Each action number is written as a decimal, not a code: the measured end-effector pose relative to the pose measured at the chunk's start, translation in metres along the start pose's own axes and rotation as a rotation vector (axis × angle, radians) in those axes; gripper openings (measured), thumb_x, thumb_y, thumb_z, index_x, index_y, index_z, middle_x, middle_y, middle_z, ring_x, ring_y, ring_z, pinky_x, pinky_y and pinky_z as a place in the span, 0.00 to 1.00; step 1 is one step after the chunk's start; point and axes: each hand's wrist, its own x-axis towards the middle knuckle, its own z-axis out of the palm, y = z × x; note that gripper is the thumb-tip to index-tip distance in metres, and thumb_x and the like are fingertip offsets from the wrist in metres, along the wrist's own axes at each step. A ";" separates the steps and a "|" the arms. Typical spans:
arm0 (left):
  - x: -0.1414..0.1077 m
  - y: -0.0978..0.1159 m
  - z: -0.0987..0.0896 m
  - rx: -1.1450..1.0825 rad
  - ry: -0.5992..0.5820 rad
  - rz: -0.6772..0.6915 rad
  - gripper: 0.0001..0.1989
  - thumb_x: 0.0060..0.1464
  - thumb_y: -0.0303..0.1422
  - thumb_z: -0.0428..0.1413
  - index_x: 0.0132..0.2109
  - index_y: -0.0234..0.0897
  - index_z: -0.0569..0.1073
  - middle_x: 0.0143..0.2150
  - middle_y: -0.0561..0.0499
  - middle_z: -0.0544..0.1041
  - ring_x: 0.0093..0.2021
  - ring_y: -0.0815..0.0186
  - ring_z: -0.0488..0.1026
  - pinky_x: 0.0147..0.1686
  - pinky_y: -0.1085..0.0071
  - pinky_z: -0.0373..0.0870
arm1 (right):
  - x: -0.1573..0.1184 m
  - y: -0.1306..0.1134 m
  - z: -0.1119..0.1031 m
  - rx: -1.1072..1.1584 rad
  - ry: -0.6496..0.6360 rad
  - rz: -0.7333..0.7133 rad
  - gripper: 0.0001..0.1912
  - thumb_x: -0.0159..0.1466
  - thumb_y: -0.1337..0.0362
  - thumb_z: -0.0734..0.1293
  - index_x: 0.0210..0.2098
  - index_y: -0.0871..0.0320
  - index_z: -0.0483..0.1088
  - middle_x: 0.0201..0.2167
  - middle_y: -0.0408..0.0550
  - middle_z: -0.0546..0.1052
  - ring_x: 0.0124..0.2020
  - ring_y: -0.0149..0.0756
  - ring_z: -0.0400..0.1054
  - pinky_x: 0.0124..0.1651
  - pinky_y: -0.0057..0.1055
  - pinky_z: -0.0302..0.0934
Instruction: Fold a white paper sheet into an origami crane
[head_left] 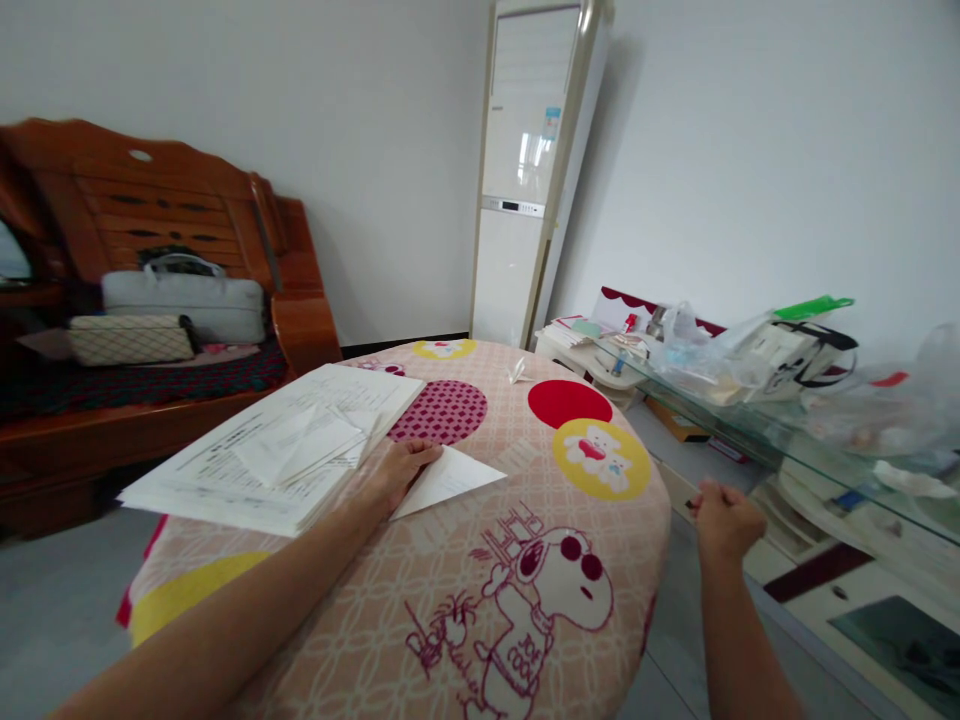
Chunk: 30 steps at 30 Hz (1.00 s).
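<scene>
My left hand [407, 470] holds the left edge of a white folded paper triangle [452, 482], which lies on the patterned tablecloth [517, 440]. My right hand [726, 518] is raised past the right edge of the round table, with its fingers curled; a small dark bit shows at the fingertips, too small to name. Left of my left hand lies a stack of printed sheets [217, 465], with folded white papers [304, 440] on top. A small folded white piece [517, 371] stands near the table's far edge.
At the right, a glass-topped cabinet [795, 450] carries plastic bags [697, 350], papers and a black-and-white bag [795, 355]. A tall white air conditioner [510, 260] stands behind the table. To the left is a wooden sofa [300, 320] with a grey bag [187, 300] and a quilted bag [131, 340].
</scene>
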 end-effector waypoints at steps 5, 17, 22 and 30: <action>-0.001 -0.001 0.001 -0.002 -0.010 0.012 0.11 0.40 0.36 0.64 0.26 0.34 0.71 0.19 0.55 0.70 0.18 0.70 0.64 0.19 0.74 0.56 | -0.026 -0.105 0.028 0.349 -0.282 -0.150 0.15 0.56 0.53 0.68 0.26 0.61 0.73 0.15 0.43 0.72 0.15 0.32 0.66 0.20 0.27 0.62; -0.011 0.016 -0.001 0.165 0.091 0.187 0.09 0.46 0.37 0.60 0.27 0.35 0.72 0.19 0.58 0.66 0.19 0.74 0.56 0.21 0.75 0.48 | -0.133 -0.166 0.160 0.311 -1.476 -0.060 0.20 0.57 0.49 0.66 0.26 0.62 0.71 0.17 0.42 0.72 0.18 0.33 0.69 0.16 0.25 0.59; -0.004 0.010 -0.008 0.030 0.031 0.157 0.12 0.45 0.39 0.63 0.27 0.35 0.73 0.20 0.56 0.69 0.19 0.74 0.60 0.20 0.75 0.50 | -0.139 -0.154 0.160 0.392 -1.514 0.029 0.19 0.57 0.50 0.67 0.28 0.62 0.70 0.17 0.41 0.72 0.15 0.30 0.66 0.14 0.22 0.53; -0.009 0.006 -0.012 -0.303 -0.128 -0.087 0.21 0.47 0.47 0.63 0.32 0.29 0.76 0.28 0.44 0.78 0.27 0.64 0.73 0.27 0.72 0.66 | -0.141 -0.136 0.163 0.432 -1.479 0.025 0.17 0.60 0.51 0.65 0.29 0.61 0.71 0.13 0.40 0.70 0.13 0.27 0.60 0.16 0.22 0.52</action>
